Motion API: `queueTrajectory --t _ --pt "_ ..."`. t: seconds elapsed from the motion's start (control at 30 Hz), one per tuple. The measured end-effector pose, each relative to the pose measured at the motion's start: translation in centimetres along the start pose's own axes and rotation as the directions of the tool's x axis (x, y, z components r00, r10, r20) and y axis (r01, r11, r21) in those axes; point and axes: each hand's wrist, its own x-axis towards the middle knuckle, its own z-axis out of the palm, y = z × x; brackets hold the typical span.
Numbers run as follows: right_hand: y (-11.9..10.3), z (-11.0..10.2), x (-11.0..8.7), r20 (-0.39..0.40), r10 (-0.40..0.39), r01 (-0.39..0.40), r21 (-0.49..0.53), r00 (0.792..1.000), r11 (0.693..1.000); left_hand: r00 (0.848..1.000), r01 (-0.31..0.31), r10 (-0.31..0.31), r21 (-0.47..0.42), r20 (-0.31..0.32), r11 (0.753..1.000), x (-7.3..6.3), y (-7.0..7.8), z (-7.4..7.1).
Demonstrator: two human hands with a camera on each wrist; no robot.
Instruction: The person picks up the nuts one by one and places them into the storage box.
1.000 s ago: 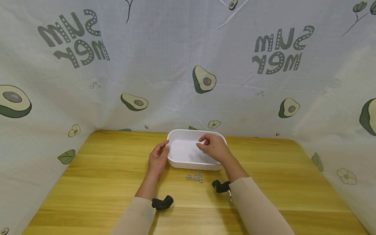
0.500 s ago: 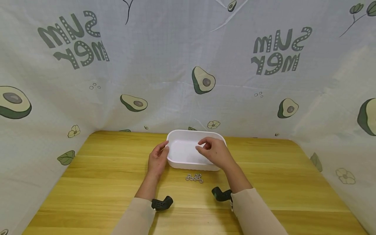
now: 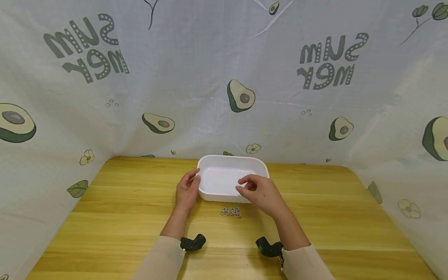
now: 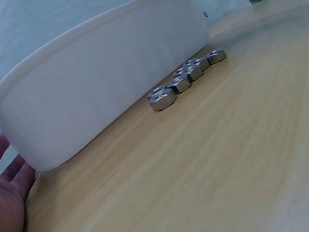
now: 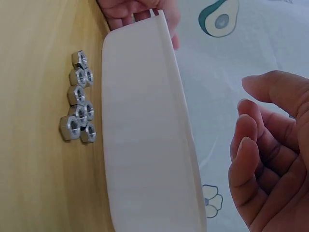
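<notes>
My left hand [image 3: 187, 190] rests against the left end of a white rectangular tray [image 3: 231, 197], fingertips and thumb at its rim; in the left wrist view its fingers [image 4: 17, 176] show by the tray's corner. My right hand [image 3: 262, 192] hovers over the tray's near right part. In the right wrist view this hand [image 5: 275, 150] has loosely bent fingers, with the thumb apart from them and nothing held. Several steel hex nuts [image 3: 231, 212] lie grouped on the table just in front of the tray. The right wrist view shows these nuts [image 5: 77, 95] close beside the tray's long wall.
The wood-grain table [image 3: 122, 217] reaches back to a pale cloth [image 3: 196, 77] printed with avocados and lettering, which hangs behind and at both sides. A black wrist camera [image 3: 193, 242] sits on the left wrist, another camera [image 3: 268, 247] on the right.
My right hand has drawn back from over the tray's middle toward its near right edge, and the thumb and index finger have spread slightly. My left hand and the nuts stay in place.
</notes>
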Motion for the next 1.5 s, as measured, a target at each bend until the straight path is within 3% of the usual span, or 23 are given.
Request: queueTrajectory --t 0.3,0.43,0.67,0.77,0.93,1.2,1.5 --pt "0.8 0.2 -1.5 0.041 0.042 -0.042 -0.003 0.998 0.999 1.000 0.000 0.000 0.010 -0.020 1.000 -0.1 0.1 0.1" --pt "1.4 0.3 -2.0 0.093 0.062 -0.064 0.020 0.994 0.998 1.000 -0.004 0.004 0.014 -0.019 1.000 -0.1 0.2 0.2" --pt "3.2 1.0 -2.1 0.262 -0.026 0.013 0.053 0.965 0.998 1.000 -0.007 0.007 0.016 -0.026 1.000 -0.1 0.2 0.0" --pt "3.9 1.6 -2.1 0.290 -0.042 0.030 0.045 0.956 0.999 1.000 -0.008 0.008 0.019 -0.023 1.000 -0.1 0.1 0.0" --pt "4.5 2.4 -1.9 0.278 -0.008 0.004 0.013 0.961 1.000 1.000 -0.012 0.012 0.022 -0.013 1.000 0.0 0.1 0.0" --pt "4.6 3.1 -2.0 0.219 -0.042 0.054 -0.048 0.975 0.997 1.000 -0.005 0.005 0.017 -0.018 1.000 0.0 0.0 -0.1" --pt "4.6 3.6 -2.0 0.187 -0.008 0.030 -0.113 0.982 0.993 1.000 0.003 -0.003 0.018 -0.012 1.000 -0.1 0.0 0.2"
